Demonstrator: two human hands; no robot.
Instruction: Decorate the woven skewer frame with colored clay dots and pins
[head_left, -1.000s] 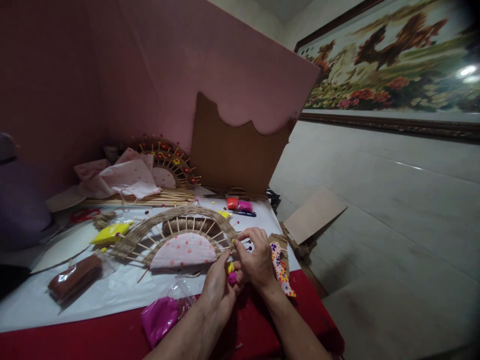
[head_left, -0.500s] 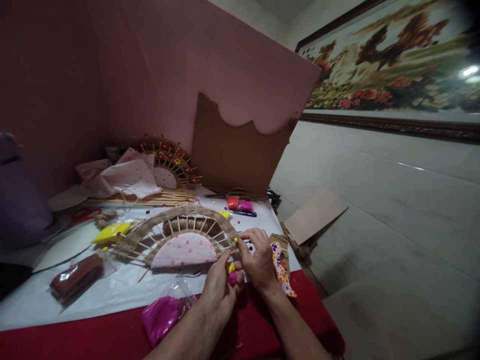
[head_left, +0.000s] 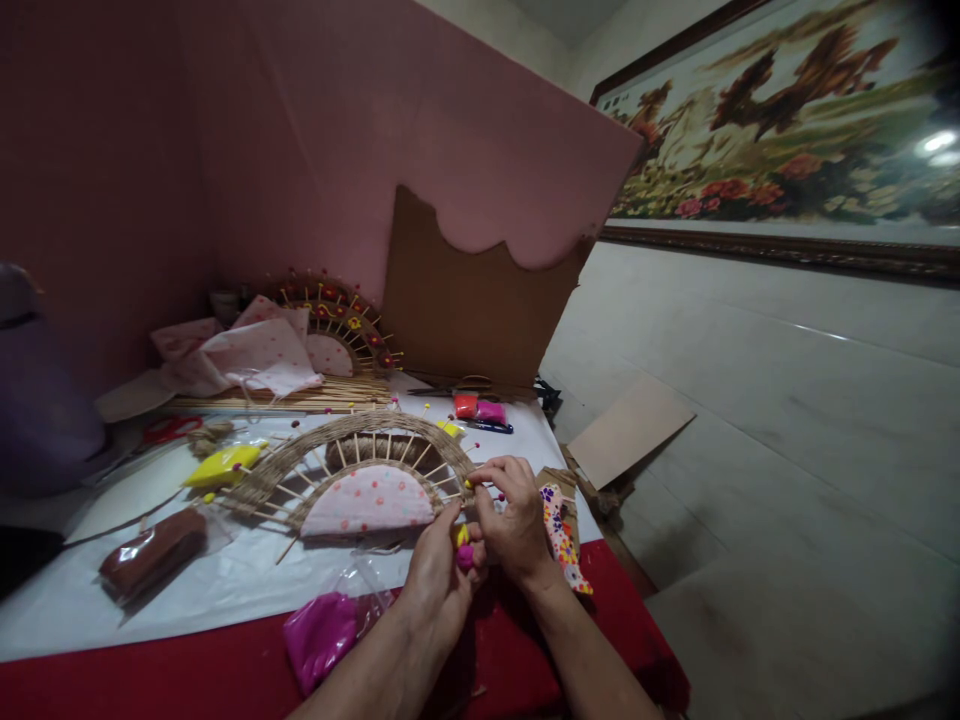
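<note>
A half-round fan frame (head_left: 281, 468) of wooden sticks and woven twine lies in front of me, its centre a pink dotted cloth half-circle (head_left: 367, 502). Small coloured balls cap several stick ends. At its right end, my right hand (head_left: 514, 515) pinches a small yellow clay ball (head_left: 469, 484) between thumb and finger. My left hand (head_left: 441, 570) has its thumb and finger at the frame's lower right corner. Its curled lower fingers hold a yellow clay lump (head_left: 462, 536) and a magenta clay lump (head_left: 466, 557).
Bagged magenta clay (head_left: 322, 635), brown clay (head_left: 154, 555) and yellow clay (head_left: 223, 465) lie around the frame. Red-handled scissors (head_left: 171, 430) and bamboo sticks (head_left: 277, 398) are behind. A finished fan (head_left: 352, 322) leans at the back near cut cardboard (head_left: 472, 300). Flower-patterned piece (head_left: 561, 535) lies right.
My right hand's fingertips and the yellow ball have shifted very slightly left and down. My left hand and the frame stay in place.
</note>
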